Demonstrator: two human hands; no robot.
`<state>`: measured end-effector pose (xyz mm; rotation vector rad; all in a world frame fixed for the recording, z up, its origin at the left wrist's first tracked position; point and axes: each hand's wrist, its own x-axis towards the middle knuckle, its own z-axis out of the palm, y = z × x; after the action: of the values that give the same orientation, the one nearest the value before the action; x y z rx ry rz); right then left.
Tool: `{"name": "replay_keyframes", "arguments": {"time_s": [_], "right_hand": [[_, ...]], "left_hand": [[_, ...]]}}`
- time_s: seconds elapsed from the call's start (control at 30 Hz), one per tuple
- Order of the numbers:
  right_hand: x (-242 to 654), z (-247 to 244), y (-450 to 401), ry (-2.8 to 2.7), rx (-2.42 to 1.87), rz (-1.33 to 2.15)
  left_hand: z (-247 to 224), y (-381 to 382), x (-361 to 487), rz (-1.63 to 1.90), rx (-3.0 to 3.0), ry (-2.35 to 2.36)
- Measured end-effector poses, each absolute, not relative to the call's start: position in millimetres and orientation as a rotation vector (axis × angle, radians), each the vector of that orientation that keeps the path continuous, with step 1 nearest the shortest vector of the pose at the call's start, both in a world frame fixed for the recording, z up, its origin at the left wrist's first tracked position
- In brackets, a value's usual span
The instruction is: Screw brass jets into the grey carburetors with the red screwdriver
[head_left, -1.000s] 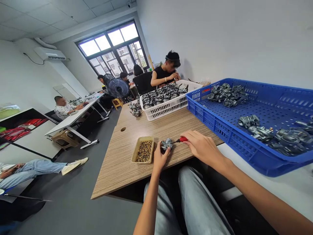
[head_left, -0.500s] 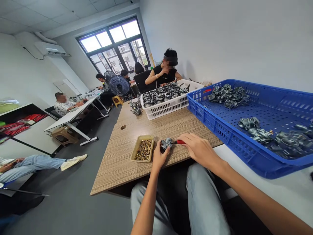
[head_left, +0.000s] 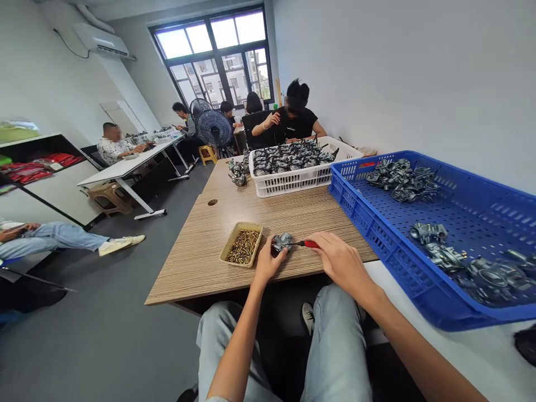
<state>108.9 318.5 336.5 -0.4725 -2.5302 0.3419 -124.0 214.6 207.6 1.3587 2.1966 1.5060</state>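
My left hand (head_left: 268,261) grips a grey metal carburetor body (head_left: 283,241) on the wooden table, thumb in front and fingers behind. My right hand (head_left: 337,258) is closed around the red handle of a screwdriver (head_left: 310,244). The screwdriver lies nearly level, its dark shaft pointing left with the tip at the carburetor body's right side; the exact contact point is too small to make out. Just left of my left hand stands a cream plastic tub (head_left: 226,258) filled with small brass parts.
A blue crate (head_left: 389,245) with loose metal bodies stands at the right. Behind, a white basket (head_left: 293,183) is heaped with similar parts, and more lie at its left (head_left: 238,176). A co-worker (head_left: 297,117) sits beyond it. The table (head_left: 188,245) has a round hole (head_left: 213,202).
My view has shifted, so the room sits differently in the frame. Both hands keep their hold on the carburetor body and the screwdriver. The co-worker's raised hand has moved away from the face.
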Motion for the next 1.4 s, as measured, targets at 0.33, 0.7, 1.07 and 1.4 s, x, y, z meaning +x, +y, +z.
{"name": "replay_keyframes", "arguments": {"time_s": [0.33,0.7,1.07,1.4], "right_hand": [[108,337,326,-2.536,-0.399,0.483],[109,330,326,-2.495,-0.519,0.374],[105,326,319,-2.507,-0.777,0.226],[99,328,311,-2.544,-1.093,0.081]], "left_hand": [[206,216,-125,1.515,1.373,2.189],[208,214,-123,1.522,1.392,2.189],[204,214,-124,1.550,1.381,2.206],[205,213,-125,1.503,1.379,2.192]]}}
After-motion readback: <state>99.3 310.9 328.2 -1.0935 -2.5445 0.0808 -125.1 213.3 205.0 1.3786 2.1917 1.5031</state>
